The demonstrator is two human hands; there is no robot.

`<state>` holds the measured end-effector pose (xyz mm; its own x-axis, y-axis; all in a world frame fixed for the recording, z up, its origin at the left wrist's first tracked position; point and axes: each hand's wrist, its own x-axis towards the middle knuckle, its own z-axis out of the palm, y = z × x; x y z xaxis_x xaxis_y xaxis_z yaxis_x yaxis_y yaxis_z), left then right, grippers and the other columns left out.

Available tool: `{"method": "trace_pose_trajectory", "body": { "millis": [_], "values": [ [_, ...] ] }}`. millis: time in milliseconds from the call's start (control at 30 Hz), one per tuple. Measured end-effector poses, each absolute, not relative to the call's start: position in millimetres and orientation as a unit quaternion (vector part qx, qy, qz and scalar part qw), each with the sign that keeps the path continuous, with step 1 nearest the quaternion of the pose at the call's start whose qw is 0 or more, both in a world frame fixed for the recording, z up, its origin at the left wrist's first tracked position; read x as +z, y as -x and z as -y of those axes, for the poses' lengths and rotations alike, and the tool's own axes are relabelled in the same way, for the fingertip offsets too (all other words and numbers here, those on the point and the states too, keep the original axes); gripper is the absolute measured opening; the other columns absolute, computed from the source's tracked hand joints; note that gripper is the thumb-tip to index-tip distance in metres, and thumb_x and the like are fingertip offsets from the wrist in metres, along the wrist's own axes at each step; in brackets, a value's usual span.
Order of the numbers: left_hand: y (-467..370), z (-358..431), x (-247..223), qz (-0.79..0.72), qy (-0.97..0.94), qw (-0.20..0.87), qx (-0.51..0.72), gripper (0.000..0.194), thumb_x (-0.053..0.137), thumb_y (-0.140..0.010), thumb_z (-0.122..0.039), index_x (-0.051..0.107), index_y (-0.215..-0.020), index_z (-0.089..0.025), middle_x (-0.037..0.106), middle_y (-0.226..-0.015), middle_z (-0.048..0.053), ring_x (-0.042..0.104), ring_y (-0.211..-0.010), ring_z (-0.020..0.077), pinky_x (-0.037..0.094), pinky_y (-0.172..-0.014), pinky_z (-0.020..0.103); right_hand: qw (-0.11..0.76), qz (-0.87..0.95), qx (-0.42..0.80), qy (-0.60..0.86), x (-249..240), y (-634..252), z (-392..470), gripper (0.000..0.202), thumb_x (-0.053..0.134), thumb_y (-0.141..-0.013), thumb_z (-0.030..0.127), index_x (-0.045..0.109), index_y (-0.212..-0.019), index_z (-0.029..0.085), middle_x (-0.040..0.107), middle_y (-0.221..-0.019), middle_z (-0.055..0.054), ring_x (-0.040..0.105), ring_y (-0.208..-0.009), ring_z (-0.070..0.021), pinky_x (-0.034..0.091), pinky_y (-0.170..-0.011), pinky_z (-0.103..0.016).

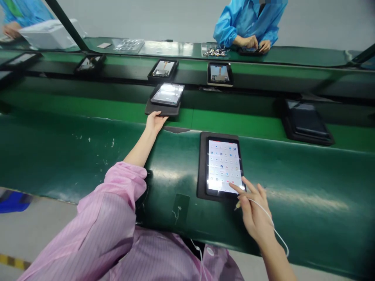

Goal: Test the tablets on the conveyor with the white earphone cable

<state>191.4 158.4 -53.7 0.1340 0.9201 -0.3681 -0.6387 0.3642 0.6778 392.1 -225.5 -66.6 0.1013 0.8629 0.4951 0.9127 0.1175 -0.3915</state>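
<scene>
A tablet (224, 166) with its screen lit, showing rows of icons, lies on a dark pad (202, 168) on the green bench. My right hand (256, 210) is over its lower right corner, index finger at the screen's lower part. A white cable runs past this hand, and a small yellowish tip sticks out under its fingers. Farther off, my left hand (156, 121) grips the near edge of another dark pad (162, 109), fingers partly hidden beneath it. On that pad rests a second tablet (168, 94) with a bright, reflective screen.
Opened devices in black trays (163, 69) (219, 74) stand on the line behind. Dark tablets (307, 121) lie stacked at right. Across the line, a person in blue (249, 23) works beside a tray of small parts (215, 51). Another person's sleeve and a white box (52, 33) are at upper left.
</scene>
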Motion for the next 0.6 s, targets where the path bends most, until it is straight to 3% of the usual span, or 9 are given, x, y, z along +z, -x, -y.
{"method": "trace_pose_trajectory", "body": {
  "millis": [100,233,467,600],
  "values": [
    [-185,-148,-46,-0.372,-0.184,0.737,0.533,0.023,0.058,-0.097,-0.019,0.062,-0.119,-0.016,0.068,-0.116,0.008,0.068,-0.101,0.0209,0.058,-0.088,0.040,0.293,0.704,-0.022,0.646,-65,-385,214,0.026,0.035,-0.100,0.020,0.056,-0.086,0.025,0.075,-0.109,-0.006,0.058,-0.127,-0.0250,0.037,-0.109,-0.049],
    [-168,-123,-33,-0.359,-0.189,0.744,0.531,0.040,0.046,-0.083,0.003,0.067,-0.111,-0.015,0.074,-0.100,0.006,0.070,-0.103,0.0209,0.056,-0.098,0.036,0.279,0.723,0.002,0.632,-64,-381,206,0.024,0.036,-0.101,0.021,0.060,-0.097,0.023,0.074,-0.111,-0.007,0.056,-0.129,-0.0268,0.038,-0.108,-0.052],
    [-112,-19,-35,-0.373,-0.208,0.741,0.518,0.050,0.053,-0.067,0.003,0.067,-0.107,-0.021,0.076,-0.105,0.003,0.069,-0.110,0.0234,0.054,-0.100,0.043,0.423,0.597,-0.052,0.679,-54,-386,235,0.023,0.037,-0.103,0.024,0.046,-0.082,0.022,0.077,-0.091,-0.010,0.066,-0.115,-0.0283,0.036,-0.107,-0.058],
    [-85,72,-50,-0.402,-0.235,0.741,0.485,0.039,0.066,-0.069,-0.009,0.068,-0.105,-0.024,0.076,-0.108,0.003,0.067,-0.114,0.0265,0.053,-0.101,0.048,0.492,0.529,-0.036,0.690,-65,-377,251,0.033,0.044,-0.101,0.040,0.048,-0.074,0.022,0.075,-0.080,-0.013,0.067,-0.109,-0.0336,0.033,-0.105,-0.062]
  ]
}}
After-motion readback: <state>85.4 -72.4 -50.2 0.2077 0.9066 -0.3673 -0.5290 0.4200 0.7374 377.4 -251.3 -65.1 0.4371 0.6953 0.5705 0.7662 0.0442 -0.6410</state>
